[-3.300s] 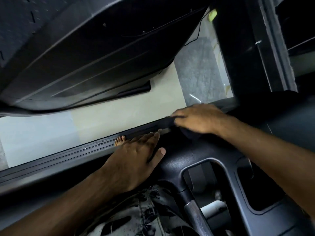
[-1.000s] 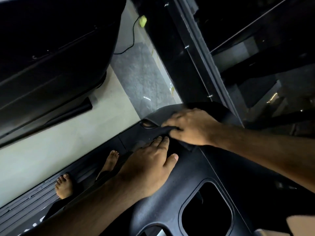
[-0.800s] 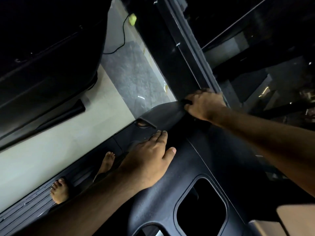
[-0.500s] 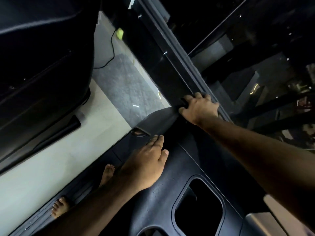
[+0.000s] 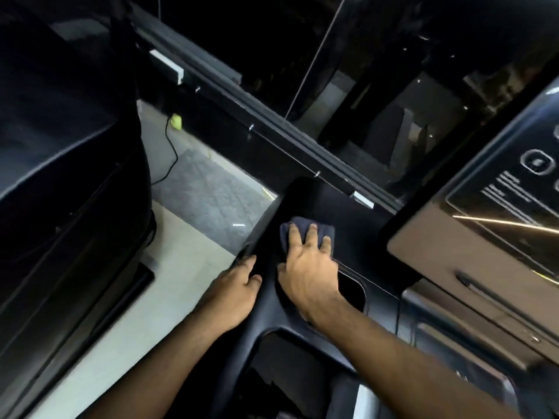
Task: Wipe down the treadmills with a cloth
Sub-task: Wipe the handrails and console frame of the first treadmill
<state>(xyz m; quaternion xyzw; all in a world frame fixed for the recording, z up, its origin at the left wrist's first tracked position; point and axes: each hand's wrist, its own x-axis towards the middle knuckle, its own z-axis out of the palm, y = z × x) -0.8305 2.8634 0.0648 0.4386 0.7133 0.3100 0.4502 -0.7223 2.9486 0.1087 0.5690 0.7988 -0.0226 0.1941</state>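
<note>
While the left hand (image 5: 237, 287) lay flat on the left edge of the black textured plastic treadmill console (image 5: 351, 213), fingers straight and close together, the right hand (image 5: 308, 270) pressed a folded dark blue cloth (image 5: 284, 235) onto the console's top, fingers slightly spread.

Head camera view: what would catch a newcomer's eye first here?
Two bare hands sit at centre: the right hand presses a dark cloth flat onto the black treadmill console, and the left hand rests on its edge alongside. At right, a glossy control panel catches the light.
</note>
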